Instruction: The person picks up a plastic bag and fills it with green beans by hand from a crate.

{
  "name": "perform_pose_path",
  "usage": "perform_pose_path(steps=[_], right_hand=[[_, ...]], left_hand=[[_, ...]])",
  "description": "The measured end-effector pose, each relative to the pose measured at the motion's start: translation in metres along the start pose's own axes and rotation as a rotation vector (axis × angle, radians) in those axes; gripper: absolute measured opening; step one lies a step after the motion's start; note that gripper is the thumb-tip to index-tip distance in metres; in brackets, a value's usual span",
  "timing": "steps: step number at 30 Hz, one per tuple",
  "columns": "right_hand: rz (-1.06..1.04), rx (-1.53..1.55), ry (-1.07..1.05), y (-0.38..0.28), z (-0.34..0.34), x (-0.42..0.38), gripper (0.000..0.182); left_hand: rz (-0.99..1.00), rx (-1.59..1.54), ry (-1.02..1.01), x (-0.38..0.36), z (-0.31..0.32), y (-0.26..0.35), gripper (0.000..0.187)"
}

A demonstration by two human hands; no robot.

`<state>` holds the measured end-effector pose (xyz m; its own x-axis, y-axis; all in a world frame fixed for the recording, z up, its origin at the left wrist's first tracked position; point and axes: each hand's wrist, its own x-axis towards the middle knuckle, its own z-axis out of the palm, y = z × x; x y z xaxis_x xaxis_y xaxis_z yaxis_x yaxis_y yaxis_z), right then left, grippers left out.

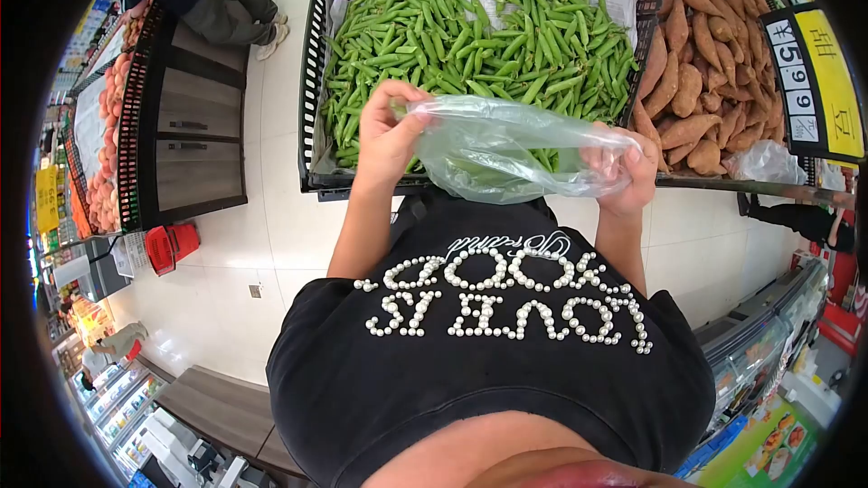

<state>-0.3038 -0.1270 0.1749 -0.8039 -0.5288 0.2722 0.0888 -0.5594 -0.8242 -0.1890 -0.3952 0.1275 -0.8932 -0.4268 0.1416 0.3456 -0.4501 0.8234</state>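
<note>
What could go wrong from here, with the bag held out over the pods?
The plastic bag looks thin, so pulling the left hand and right hand farther apart might tear it.

Both hands are on the bag; releasing one side could let its mouth sag shut.

The green pods are heaped loosely up to the near side of the black crate, so a careless scoop could spill some.

Green pea pods, black crate, brown sweet potatoes, black shirt with white pearl lettering
</note>
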Motion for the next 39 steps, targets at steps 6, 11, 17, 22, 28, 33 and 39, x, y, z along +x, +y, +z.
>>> perform_pose_path(steps=[6, 11, 17, 22, 28, 33, 39], right_hand=[[0.054, -0.111, 0.040, 0.004, 0.000, -0.002, 0.025], [0.127, -0.184, 0.041, 0.009, 0.009, -0.007, 0.022], [0.241, -0.286, 0.142, 0.017, 0.018, -0.007, 0.021], [0.247, -0.413, 0.030, 0.029, 0.002, -0.009, 0.029], [0.213, -0.402, 0.094, 0.033, 0.005, -0.006, 0.029], [0.250, -0.337, 0.112, 0.041, 0.008, -0.006, 0.028], [0.205, -0.422, -0.014, 0.038, 0.017, -0.009, 0.031]], left_hand=[[0.714, 0.564, 0.058, 0.002, 0.042, 0.046, 0.031], [0.530, 0.799, -0.464, -0.010, 0.061, 0.046, 0.017], [0.106, 1.024, -0.697, 0.019, 0.055, -0.038, 0.015], [-0.174, 1.292, -0.871, 0.011, 0.055, -0.028, 0.014], [-0.053, 1.535, -0.846, 0.011, 0.049, -0.027, 0.019], [0.113, 1.378, -0.838, -0.005, 0.058, -0.069, 0.038], [-0.293, 1.875, -0.796, 0.007, 0.071, -0.082, 0.074]])
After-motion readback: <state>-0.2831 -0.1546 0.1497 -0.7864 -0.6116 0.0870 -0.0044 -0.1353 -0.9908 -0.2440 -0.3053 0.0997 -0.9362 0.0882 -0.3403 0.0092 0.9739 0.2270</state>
